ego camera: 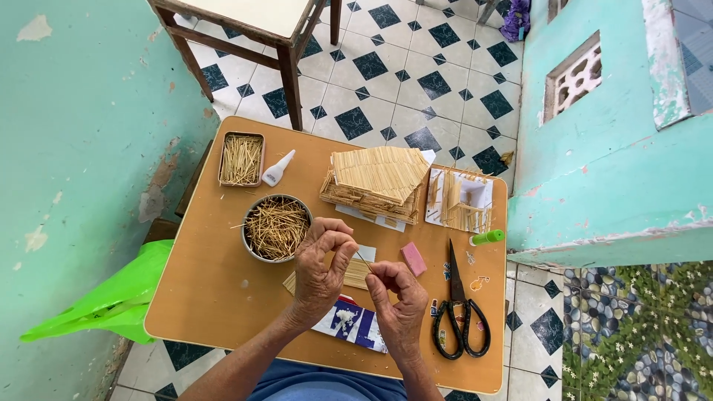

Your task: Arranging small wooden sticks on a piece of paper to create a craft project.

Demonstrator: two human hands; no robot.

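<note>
Basically, both hands meet over the small orange-brown wooden bench (pixel 215 297), close together just in front of the round metal bowl of thin wooden sticks (pixel 276 228), which is the landmark here. Left hand (pixel 321 267) sits right beside the bowl's near-right rim, its grip pinched: thumb and forefinger closed on one thin pale stick (pixel 362 258). Right hand (pixel 397 301) is a bit further from the bowl, fingers curled in, its grip also pinched near the same stick's lower end; exact contact is too small to tell. The stick slants between the two hands, above a small flat mat of glued sticks (pixel 355 275) lying on the bench.

Behind the bowl sits a rectangular metal tin of more sticks (pixel 241 159), and just right of that a small white glue bottle (pixel 278 169). Right of the bowl and further back stands a stick-built model house roof (pixel 379 182), with a partly built stick frame on white paper (pixel 460 200) beyond it. A pink eraser-like block (pixel 413 258) lies right of the hands. Black-handled scissors (pixel 460 308) lie well right of the bowl, blades shut, with a green-capped tube (pixel 487 237) past them. Blue and white printed paper (pixel 356 324) lies under the wrists. A bright green plastic bag (pixel 111 297) hangs off the bench's left edge, well left of the bowl.
</note>
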